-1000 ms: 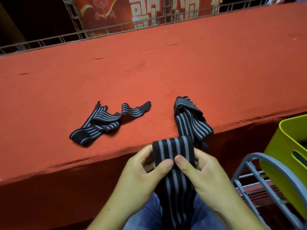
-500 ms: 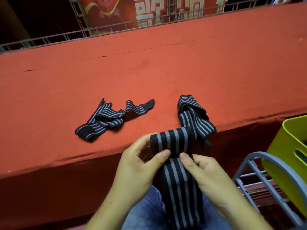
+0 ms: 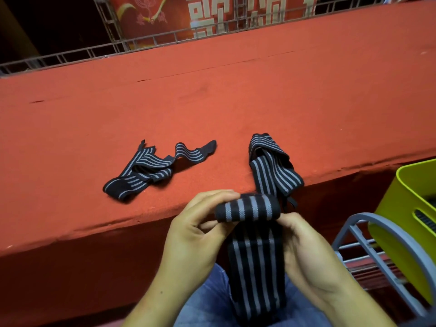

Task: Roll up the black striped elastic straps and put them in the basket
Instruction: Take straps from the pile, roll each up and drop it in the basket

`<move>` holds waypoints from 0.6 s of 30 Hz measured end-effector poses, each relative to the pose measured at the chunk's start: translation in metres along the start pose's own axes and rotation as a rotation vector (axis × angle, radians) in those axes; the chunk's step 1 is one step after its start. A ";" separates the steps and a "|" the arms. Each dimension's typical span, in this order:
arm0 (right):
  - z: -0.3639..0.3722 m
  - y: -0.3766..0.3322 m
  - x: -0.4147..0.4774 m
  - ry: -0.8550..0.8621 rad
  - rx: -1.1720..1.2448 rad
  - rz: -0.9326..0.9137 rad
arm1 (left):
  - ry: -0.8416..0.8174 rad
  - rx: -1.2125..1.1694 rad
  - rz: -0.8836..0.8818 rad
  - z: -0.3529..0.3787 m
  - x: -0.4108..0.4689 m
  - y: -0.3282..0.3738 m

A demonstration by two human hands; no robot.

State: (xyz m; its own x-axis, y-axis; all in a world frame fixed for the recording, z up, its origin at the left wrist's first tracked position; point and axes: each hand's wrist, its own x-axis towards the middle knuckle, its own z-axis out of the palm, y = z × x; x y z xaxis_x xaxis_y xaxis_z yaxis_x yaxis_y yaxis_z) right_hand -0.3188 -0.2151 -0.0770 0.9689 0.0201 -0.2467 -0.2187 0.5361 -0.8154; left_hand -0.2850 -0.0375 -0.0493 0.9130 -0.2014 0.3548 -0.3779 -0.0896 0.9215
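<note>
At the bottom centre of the frame, the loose tail of the strap (image 3: 256, 274) hangs down over your jeans (image 3: 207, 300). Just above it, your left hand (image 3: 195, 234) and right hand (image 3: 306, 253) both grasp the roll (image 3: 247, 210), with fingers curled around its two ends. The roll is small, and much of the length is not yet wound.

The material is elastic, so I judge the danger is here. If one hand loosens, the turns may spring open. If you pull one edge more than the other, the roll may grow into a cone and slide apart later. The webbing looks flat and ribbed, black with grey stripes along its length.

Just behind the roll, a second strap (image 3: 271, 166) lies folded at the edge of the red surface (image 3: 212, 95), which looks like rough felt. Whether it joins your strap I cannot tell. Further left, a third strap (image 3: 151, 165) lies in waves.

At the right edge stands the yellow-green basket (image 3: 408, 199), of smooth plastic, beside a grey rack (image 3: 382, 234).
</note>
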 end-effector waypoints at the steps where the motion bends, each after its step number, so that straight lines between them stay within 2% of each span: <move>1: 0.000 0.000 0.000 -0.005 -0.010 -0.003 | -0.003 -0.002 0.002 0.000 0.000 -0.001; 6: -0.001 -0.003 -0.002 -0.184 -0.191 -0.075 | -0.029 0.077 0.028 0.002 -0.002 -0.006; 9: 0.000 -0.002 0.001 -0.155 -0.289 -0.136 | -0.056 0.094 0.014 0.002 -0.003 -0.010; 13: -0.001 -0.002 0.001 -0.126 -0.305 -0.146 | -0.102 0.123 -0.003 -0.002 -0.004 -0.010; 15: -0.001 -0.005 -0.001 -0.141 -0.304 -0.150 | -0.099 0.110 -0.061 0.000 -0.005 -0.007; 18: -0.001 -0.009 0.000 -0.140 -0.292 -0.177 | -0.080 -0.075 -0.237 0.002 -0.005 -0.006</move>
State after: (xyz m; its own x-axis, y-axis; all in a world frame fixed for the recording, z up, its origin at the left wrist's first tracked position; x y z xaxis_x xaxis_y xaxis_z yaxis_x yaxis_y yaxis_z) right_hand -0.3168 -0.2204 -0.0702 0.9967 0.0747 -0.0309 -0.0506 0.2783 -0.9591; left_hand -0.2881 -0.0382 -0.0567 0.9584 -0.2605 0.1170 -0.1400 -0.0715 0.9876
